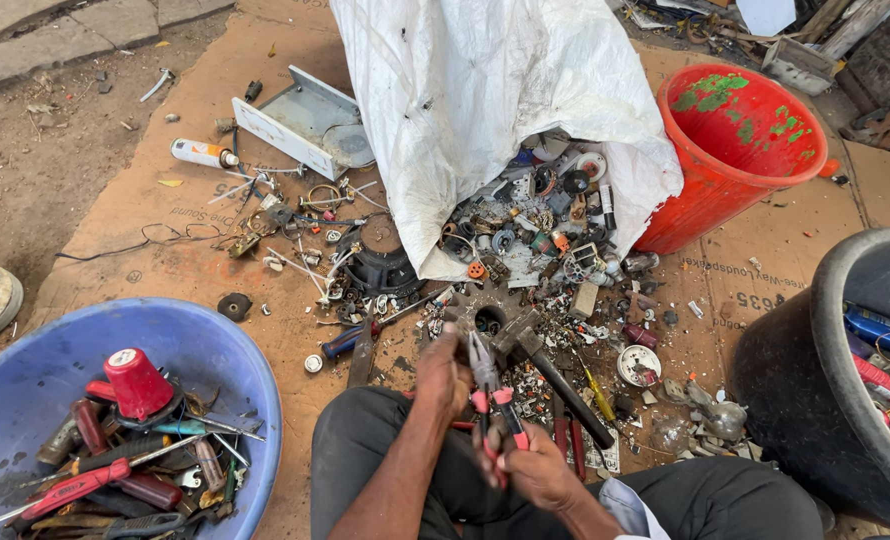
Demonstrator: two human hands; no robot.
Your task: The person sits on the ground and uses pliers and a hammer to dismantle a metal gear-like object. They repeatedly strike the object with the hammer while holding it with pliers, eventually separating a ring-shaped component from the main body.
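Down between the knees, the red-handled pliers point up and away from the person, jaws near a small part I cannot make out. The right hand is wrapped around the handles, fingers curled shut, wrist bent in from the lower right. The left hand is fisted just beside the jaws, pinching something hidden, forearm running up from the lap. Just beyond lies a hammer on scrap-strewn cardboard, with a blue basin of tools left and a white sack ahead.
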